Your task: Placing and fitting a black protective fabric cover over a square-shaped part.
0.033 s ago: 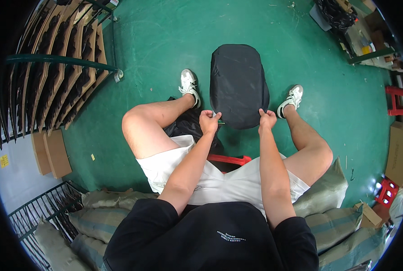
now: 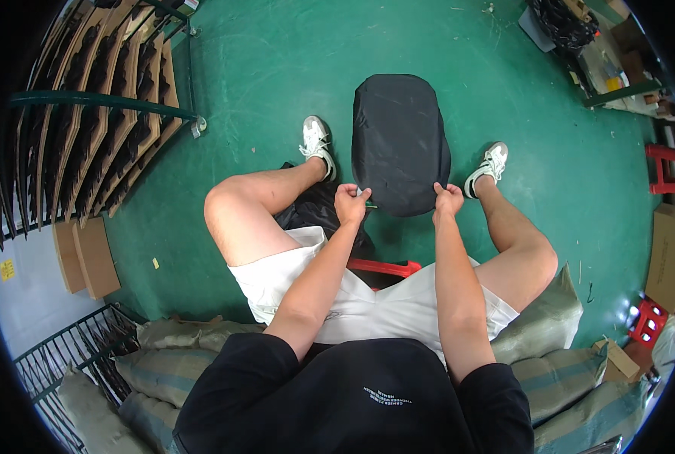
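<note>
**Both hands pinch the near edge of a dark cover**

I see my left hand (image 2: 350, 203) and right hand (image 2: 448, 200) closed on the near corners of a black cover (image 2: 399, 140), which lies flat on the green floor (image 2: 277, 68) between my shoes. Gripping both corners likely keeps the edge taut. A red stool (image 2: 383, 267) peeks out beneath me. I cannot make out the small item at my left fingertips.

There is one camera, up on the person's head. It looks straight down, close to the arms and knees, with the green floor (image 2: 277, 68) bending round the edges.
</note>
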Demonstrator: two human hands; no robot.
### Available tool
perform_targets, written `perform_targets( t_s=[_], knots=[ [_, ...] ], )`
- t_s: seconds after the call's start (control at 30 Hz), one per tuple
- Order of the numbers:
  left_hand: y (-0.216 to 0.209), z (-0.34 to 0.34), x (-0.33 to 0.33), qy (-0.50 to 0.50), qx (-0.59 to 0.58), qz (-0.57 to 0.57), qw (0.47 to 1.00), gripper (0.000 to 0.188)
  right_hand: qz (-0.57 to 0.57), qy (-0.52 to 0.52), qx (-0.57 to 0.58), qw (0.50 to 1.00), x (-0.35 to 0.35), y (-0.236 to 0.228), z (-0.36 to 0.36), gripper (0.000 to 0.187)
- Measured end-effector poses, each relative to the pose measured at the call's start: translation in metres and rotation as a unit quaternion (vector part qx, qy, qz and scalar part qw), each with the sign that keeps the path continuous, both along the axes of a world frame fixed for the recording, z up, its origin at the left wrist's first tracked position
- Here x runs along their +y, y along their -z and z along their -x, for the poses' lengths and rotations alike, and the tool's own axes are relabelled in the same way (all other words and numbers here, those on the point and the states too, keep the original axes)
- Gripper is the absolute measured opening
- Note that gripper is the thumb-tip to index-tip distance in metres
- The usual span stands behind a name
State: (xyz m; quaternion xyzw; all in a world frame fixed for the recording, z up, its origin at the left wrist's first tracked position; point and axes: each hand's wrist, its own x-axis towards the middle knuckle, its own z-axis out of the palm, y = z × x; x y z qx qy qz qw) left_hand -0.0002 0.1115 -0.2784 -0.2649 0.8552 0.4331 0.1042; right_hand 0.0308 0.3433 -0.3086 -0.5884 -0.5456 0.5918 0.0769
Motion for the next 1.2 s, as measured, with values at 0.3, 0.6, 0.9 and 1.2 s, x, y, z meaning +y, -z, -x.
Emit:
perform_targets(
  t_s=[0.3, 0.6, 0.9, 1.2],
  knots=[
    [-0.008, 0.025, 0.007, -0.049, -0.027, -0.241, 0.969, 0.065, -0.011, 0.006, -0.048, 0.999, 0.004, -0.007, -0.003, 0.05],
    [0.008, 0.031, 0.0, -0.017, 0.009, -0.051, 0.999, 0.031, 0.006, -0.02, -0.12, 0.993, 0.0, -0.031, 0.004, 0.051],
    [-0.008, 0.019, -0.001, -0.061, -0.087, -0.222, 0.969, 0.024, 0.091, -0.002, -0.134, 0.987, -0.021, -0.05, 0.003, 0.062],
    [-0.004, 0.005, 0.008, -0.28, -0.134, -0.356, 0.881, 0.062, 0.184, 0.139, 0.049, 0.972, -0.033, -0.011, -0.017, 0.036]
  ],
)
